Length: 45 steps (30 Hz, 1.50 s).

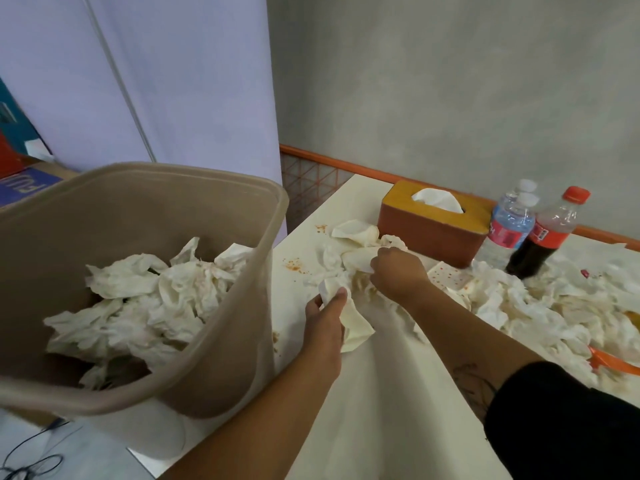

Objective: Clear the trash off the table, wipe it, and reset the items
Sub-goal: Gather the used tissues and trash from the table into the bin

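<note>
Both hands [325, 317] [398, 271] gripping crumpled tissues [353, 320] on white table [381, 393], tissue-filled bin [242, 306] at left

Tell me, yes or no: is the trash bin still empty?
No, the trash bin already holds a heap of crumpled tissues.

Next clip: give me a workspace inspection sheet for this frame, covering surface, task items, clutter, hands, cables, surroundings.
Surface: white table, orange-red sauce specks near its left edge.
Task items: beige bin at the table's left, partly filled with crumpled tissues; tissue box; water bottle; cola bottle, both upright.
Clutter: used tissue pile spread across the right; orange object, partly buried.
Hands: left hand has its grip on a folded tissue; right hand pinches a tissue in the pile.
Cables: black cable on the floor, lower left.
Surroundings: grey wall, lilac panel, boxes at far left.
</note>
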Available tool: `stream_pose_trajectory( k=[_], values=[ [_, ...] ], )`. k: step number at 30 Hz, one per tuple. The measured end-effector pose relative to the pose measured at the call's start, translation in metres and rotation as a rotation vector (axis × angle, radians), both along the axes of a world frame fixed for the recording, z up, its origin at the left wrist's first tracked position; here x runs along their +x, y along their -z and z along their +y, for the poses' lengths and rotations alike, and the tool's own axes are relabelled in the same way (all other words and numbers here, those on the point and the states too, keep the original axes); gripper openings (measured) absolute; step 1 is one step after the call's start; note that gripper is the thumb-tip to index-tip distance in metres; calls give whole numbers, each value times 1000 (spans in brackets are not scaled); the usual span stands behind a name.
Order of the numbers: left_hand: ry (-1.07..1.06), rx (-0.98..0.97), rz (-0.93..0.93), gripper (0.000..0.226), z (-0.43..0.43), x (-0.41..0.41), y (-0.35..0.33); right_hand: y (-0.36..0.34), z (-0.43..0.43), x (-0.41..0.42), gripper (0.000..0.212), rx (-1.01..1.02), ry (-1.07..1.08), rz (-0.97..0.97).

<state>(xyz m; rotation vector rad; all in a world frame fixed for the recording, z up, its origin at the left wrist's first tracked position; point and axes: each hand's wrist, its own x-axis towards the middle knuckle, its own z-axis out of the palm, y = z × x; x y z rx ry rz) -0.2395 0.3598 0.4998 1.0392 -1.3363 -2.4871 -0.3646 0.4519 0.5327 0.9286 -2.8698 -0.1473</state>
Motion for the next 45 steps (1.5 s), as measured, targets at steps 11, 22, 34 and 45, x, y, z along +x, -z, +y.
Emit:
stream_pose_trajectory(
  k=[11,22,34,45],
  values=[
    [24,57,49,36,10,1,-16,-32,31,1,25,-289,69,71],
    [38,119,155,38,21,5,-40,-98,60,58,23,-1025,148,-538],
    [569,242,215,54,22,43,-71,-100,52,86,15,-571,-20,-501],
    [465,123,89,17,14,57,-47,-74,19,81,21,-414,-79,-509]
  ],
)
